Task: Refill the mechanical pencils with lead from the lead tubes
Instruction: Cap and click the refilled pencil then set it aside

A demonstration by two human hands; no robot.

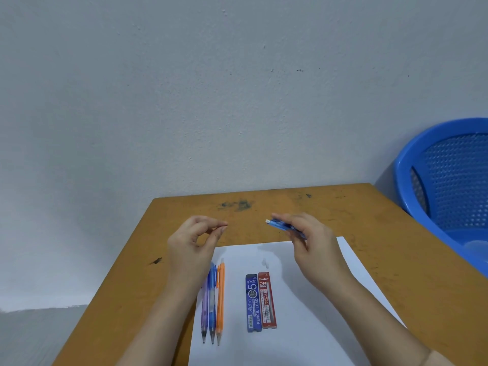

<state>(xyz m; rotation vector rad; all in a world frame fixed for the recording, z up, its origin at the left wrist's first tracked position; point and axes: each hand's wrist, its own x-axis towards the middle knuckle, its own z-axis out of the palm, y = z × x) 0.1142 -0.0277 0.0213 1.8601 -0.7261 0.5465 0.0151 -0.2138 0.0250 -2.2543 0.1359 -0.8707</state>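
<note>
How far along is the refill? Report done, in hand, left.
Done: nothing visibly refilled. In hand: right hand grips a blue pencil, white end toward the left hand, whose fingers pinch together; contents unclear. Left: three pencils and both lead tubes lie on the paper.

Right hand (310, 240) holds blue pencil (277, 224) (white end leftward) above table (369, 223).
</note>
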